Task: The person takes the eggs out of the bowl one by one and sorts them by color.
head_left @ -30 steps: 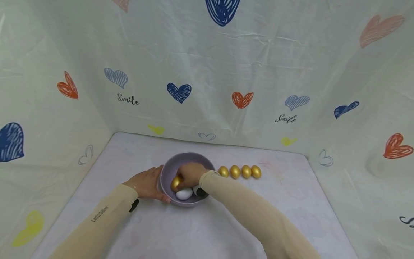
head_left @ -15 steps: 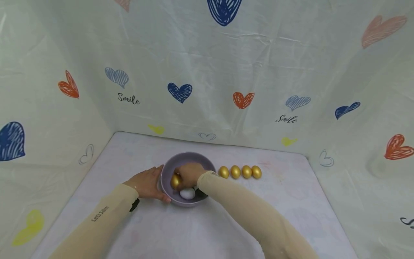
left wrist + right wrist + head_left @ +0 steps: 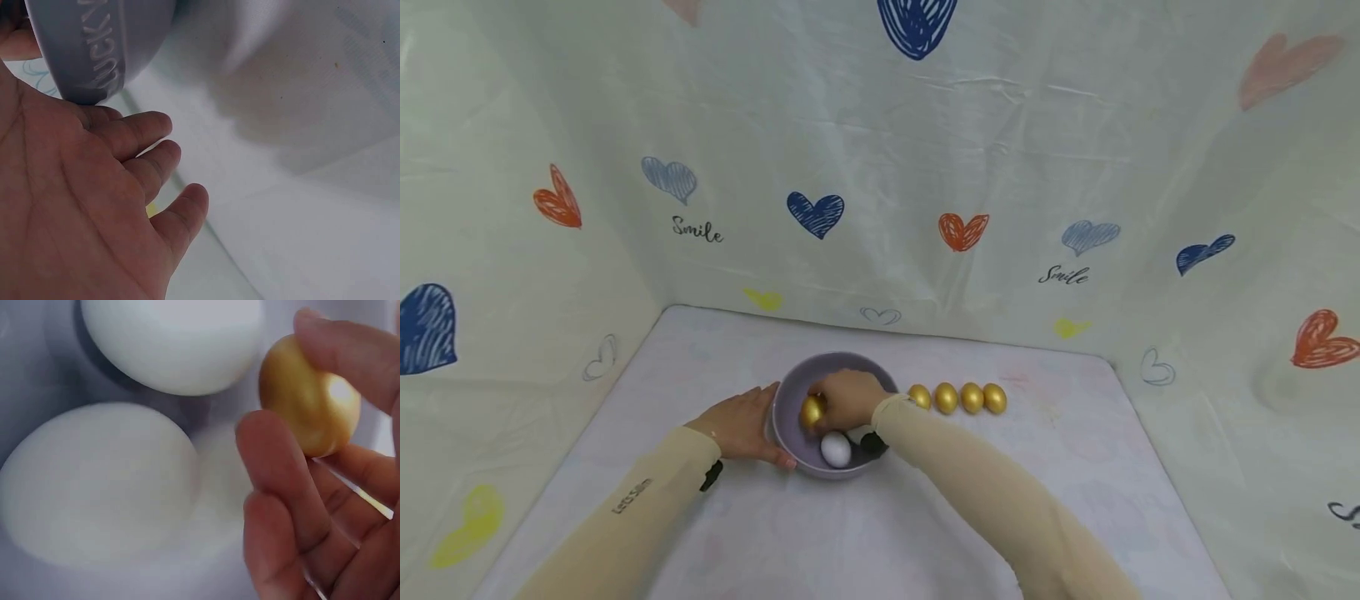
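A purple bowl (image 3: 787, 392) stands on the table. My left hand (image 3: 741, 425) rests against its left side, fingers extended and thumb near the front rim; the left wrist view shows the palm (image 3: 69, 206) beside the bowl's raised lettering (image 3: 100, 50). Inside the bowl, my right hand (image 3: 850, 400) pinches a golden egg (image 3: 812, 412) between thumb and fingers, seen closely as the golden egg (image 3: 306, 400) in the right wrist view. White eggs (image 3: 100, 481) lie below it in the bowl; one white egg (image 3: 836, 450) shows in the head view. My right hand and wrist hide part of the inside.
Several golden eggs (image 3: 972, 398) stand in a row on the table, just right of the bowl. A white cloth with printed hearts (image 3: 880, 150) walls off the back and sides of the white tabletop (image 3: 820, 542).
My right hand has shifted slightly up and right with the golden egg. The white egg under it has moved a little to the right and turned. My left hand stays put.
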Demonstrator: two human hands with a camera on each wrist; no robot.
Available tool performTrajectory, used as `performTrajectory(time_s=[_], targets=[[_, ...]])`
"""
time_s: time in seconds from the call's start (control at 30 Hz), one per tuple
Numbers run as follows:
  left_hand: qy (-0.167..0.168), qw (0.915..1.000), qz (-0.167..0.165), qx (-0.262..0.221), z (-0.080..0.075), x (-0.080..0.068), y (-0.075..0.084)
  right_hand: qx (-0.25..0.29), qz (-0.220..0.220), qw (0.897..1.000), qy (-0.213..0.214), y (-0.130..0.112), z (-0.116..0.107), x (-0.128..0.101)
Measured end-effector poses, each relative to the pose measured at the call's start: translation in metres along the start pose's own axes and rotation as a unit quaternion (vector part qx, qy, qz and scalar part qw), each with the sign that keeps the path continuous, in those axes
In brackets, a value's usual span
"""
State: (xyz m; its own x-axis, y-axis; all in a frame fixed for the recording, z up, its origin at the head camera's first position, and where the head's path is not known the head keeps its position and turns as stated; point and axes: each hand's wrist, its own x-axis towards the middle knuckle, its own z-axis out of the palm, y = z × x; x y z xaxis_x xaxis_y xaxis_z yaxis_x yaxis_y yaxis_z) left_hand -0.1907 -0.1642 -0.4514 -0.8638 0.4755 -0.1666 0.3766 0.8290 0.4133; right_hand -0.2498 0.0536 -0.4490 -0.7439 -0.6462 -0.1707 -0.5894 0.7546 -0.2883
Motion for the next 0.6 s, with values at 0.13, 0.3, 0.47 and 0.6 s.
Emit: performTrajectory(time_s=[0.13,0.3,0.47,0.6], targets=[[-0.004,1.0000,-0.004,0.002,-0.002,0.000,0.002,0.094,-0.018,0.995,0.011,0.013,-0.020,-0.020],[0.003,0.9999,-0.005,0.008,-0.001,0.001,0.001,0.234,-0.012,0.972,0.018,0.035,-0.049,-0.057],[0.010,0.9999,0.000,0.005,0.002,0.001,0.000,0.303,0.011,0.950,0.066,0.064,-0.067,-0.098],[0.011,0.9999,0.003,0.002,0.003,0.001,-0.001,0.315,0.036,0.944,0.097,0.090,-0.076,-0.130]])
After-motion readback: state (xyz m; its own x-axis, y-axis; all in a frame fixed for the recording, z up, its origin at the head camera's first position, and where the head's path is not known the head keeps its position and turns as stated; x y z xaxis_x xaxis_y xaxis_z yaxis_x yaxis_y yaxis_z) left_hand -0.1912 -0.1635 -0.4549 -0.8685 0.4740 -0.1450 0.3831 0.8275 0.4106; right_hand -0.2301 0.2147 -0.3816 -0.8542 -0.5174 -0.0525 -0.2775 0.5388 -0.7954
